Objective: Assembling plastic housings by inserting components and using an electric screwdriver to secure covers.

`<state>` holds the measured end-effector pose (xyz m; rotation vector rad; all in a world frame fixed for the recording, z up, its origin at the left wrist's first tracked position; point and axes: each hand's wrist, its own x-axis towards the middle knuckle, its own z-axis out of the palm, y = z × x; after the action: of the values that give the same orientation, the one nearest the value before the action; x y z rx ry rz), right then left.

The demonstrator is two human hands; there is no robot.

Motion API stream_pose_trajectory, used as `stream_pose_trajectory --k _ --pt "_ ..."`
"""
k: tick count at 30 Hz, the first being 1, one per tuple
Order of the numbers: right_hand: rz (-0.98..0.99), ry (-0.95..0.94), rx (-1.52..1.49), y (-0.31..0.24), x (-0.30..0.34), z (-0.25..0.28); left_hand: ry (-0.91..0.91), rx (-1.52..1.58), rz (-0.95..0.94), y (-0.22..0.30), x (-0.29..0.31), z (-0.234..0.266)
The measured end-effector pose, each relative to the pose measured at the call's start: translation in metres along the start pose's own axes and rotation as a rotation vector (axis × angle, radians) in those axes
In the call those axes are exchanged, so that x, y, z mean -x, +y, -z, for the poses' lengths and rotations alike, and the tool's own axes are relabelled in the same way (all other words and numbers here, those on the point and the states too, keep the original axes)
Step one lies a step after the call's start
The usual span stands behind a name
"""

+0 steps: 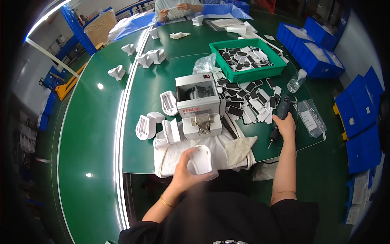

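My left hand (186, 174) grips a white plastic housing (200, 160), its hollow side facing up, over the near table edge. On the right, my right hand (287, 127) is closed round a dark electric screwdriver (283, 108), whose thin bit points down toward the table's front edge. A grey screw feeder (198, 106) stands between the hands, farther back. Left of it lie more white housings, one (169, 102) against its side and another (145, 127) nearer. A white cloth (221, 147) is spread in front of the feeder.
Small black-and-white parts (256, 103) lie heaped right of the feeder, below a green bin (248, 74) of similar pieces. A clear bottle (295, 83) and a plastic bag (312, 118) are at the right. Several white housings (151, 58) stand farther back. Across the table, another person (176, 12) works.
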<state>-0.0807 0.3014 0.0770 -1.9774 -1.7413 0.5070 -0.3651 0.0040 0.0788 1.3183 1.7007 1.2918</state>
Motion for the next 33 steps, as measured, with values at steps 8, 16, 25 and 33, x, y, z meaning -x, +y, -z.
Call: stream_pose_trajectory --k 8,16,25,33 --pt "-0.09 -0.454 -1.297 0.03 0.0 0.0 -0.04 0.031 0.056 -0.023 0.01 0.01" --pt "0.534 -0.964 -1.796 -0.111 0.059 0.024 0.037 -0.295 -0.411 -0.02 0.007 0.002" --pt "0.849 -0.655 -1.265 -0.208 0.108 -0.007 0.044 -0.259 -0.406 -0.029 0.01 -0.001" --pt "0.905 -0.296 -0.907 -0.23 0.124 -0.013 0.014 -0.262 -0.432 -0.034 0.012 0.005"
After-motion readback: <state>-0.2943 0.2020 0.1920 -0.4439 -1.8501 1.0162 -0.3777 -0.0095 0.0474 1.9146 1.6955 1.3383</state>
